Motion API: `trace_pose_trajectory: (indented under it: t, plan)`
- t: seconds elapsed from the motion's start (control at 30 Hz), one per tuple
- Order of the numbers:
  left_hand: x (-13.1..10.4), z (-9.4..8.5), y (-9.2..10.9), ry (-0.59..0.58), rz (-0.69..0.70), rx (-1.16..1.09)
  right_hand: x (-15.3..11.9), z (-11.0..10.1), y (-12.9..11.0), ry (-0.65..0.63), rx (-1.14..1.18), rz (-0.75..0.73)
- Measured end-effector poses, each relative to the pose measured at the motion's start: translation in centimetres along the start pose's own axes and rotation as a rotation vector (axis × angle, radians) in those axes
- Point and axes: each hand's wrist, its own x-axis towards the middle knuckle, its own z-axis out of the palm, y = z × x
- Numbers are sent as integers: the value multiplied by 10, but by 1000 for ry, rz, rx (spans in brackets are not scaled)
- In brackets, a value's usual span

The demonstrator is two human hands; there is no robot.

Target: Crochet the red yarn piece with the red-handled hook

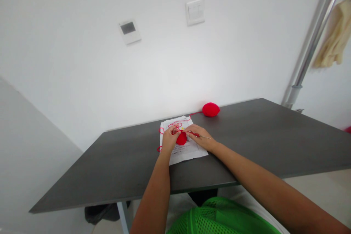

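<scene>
A small red crocheted piece (181, 139) hangs between my hands, over a printed sheet of paper (189, 154). My left hand (169, 139) pinches its upper left edge. In my right hand (202, 137) is a crochet hook (196, 135) with a red grip, its metal end sticking out to the right and its other end at the top of the piece. Loose red yarn (175, 124) lies in loops on the paper and at its left edge. The strand leads back to a red ball of yarn (211, 109) near the wall.
The dark grey table (131, 161) stands against a white wall with a thermostat (129, 31) and a light switch (195, 11). At the right are a metal pole (315, 40) and a hanging cream cloth (333, 38). A dark bag (102, 212) sits under the table.
</scene>
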Motion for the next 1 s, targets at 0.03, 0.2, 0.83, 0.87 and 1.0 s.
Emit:
trace_pose_trajectory:
  t: [0.03, 0.2, 0.83, 0.87, 1.0]
  plan:
    - [0, 0, 0, 4, 1, 13, 0, 0, 0, 4, 26, 17]
    - [-2, 3, 0, -7, 8, 17, -1, -1, 0, 23, 118, 147]
    - [-3, -5, 13, -19, 72, 160, 4, -12, -1, -61, 164, 282]
    - [-3, -5, 13, -26, 70, 157, 4, -13, -1, -84, 153, 253]
    - [-2, -6, 11, -44, 59, 123, 4, -18, -2, -148, 114, 144]
